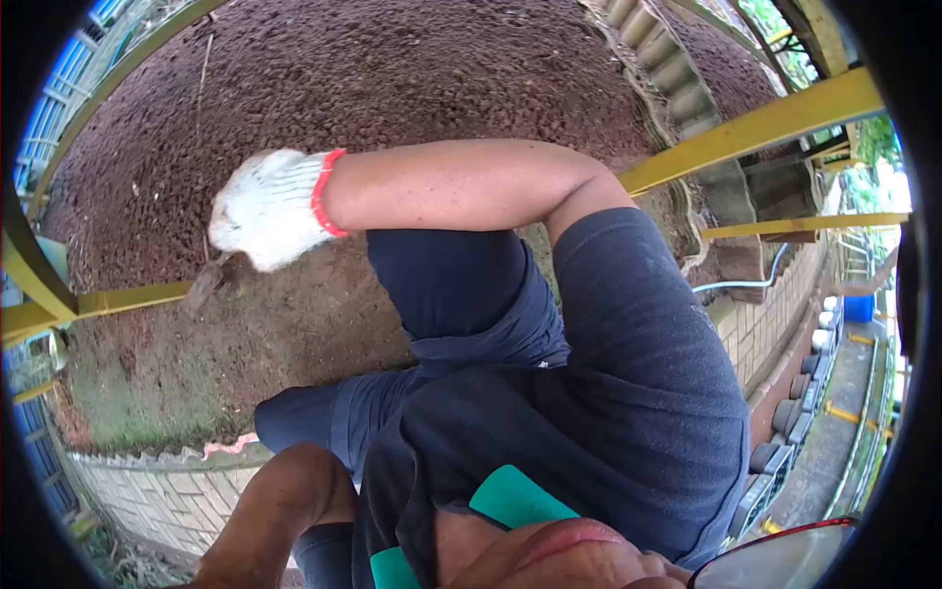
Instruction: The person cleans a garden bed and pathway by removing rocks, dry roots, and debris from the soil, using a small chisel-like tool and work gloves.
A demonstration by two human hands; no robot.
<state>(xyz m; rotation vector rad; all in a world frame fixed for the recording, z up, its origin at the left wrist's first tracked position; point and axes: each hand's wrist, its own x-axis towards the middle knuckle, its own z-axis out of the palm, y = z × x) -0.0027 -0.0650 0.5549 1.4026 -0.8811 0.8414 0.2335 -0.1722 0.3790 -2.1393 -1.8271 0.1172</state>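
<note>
My right hand (267,208), in a white knitted glove with a red cuff, is closed at the left of the head view, above bare brown soil (422,79). From the underside of the glove sticks out a small hand trowel (206,286), its blade caked with dirt and close to the ground. The handle is hidden inside the glove. My left arm (285,496) is bent at the lower left, and its hand lies outside the picture. My dark-clothed knees (446,285) are beside the soil bed.
A yellow rail (756,128) crosses at the right, and another yellow bar (128,299) runs near the trowel. Corrugated edging (653,49) borders the bed. Paving (167,496) lies at the lower left. Black crates (770,476) with pots line the right side.
</note>
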